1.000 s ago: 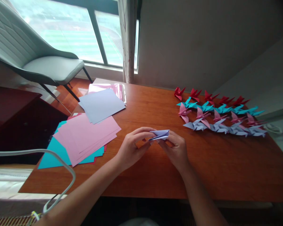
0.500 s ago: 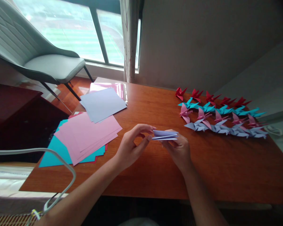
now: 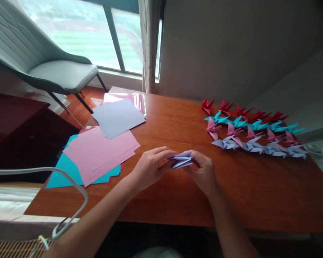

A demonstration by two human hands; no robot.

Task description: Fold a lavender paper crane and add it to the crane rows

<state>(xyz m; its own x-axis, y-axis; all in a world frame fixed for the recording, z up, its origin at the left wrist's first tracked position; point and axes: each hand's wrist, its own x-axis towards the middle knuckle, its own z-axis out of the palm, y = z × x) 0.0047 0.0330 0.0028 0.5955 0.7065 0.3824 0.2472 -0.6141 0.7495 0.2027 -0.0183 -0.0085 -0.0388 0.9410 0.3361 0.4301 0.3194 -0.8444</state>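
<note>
Between my hands, above the front part of the wooden table, is a piece of folded lavender paper (image 3: 182, 161) with several layers fanned slightly apart. My left hand (image 3: 154, 163) pinches its left end between thumb and fingers. On the other end, my right hand (image 3: 201, 168) is closed with its fingertips behind and under the folds. To the right stand rows of folded paper cranes: red cranes (image 3: 240, 110) at the back, then turquoise cranes (image 3: 238, 122), pink cranes (image 3: 212, 129) and lavender cranes (image 3: 251, 145) in front.
Loose sheets lie on the table (image 3: 164, 122) at left: lavender sheets (image 3: 120, 116), pink sheets (image 3: 102, 150) and turquoise sheets (image 3: 61, 175). A clear plastic packet (image 3: 141, 102) lies behind them. A white cable (image 3: 70, 179) loops over the left edge. A chair (image 3: 64, 73) stands by the window.
My left hand has closed on the left end of the folded paper. The paper has shifted left and tilted, its layers now showing more toward me.
</note>
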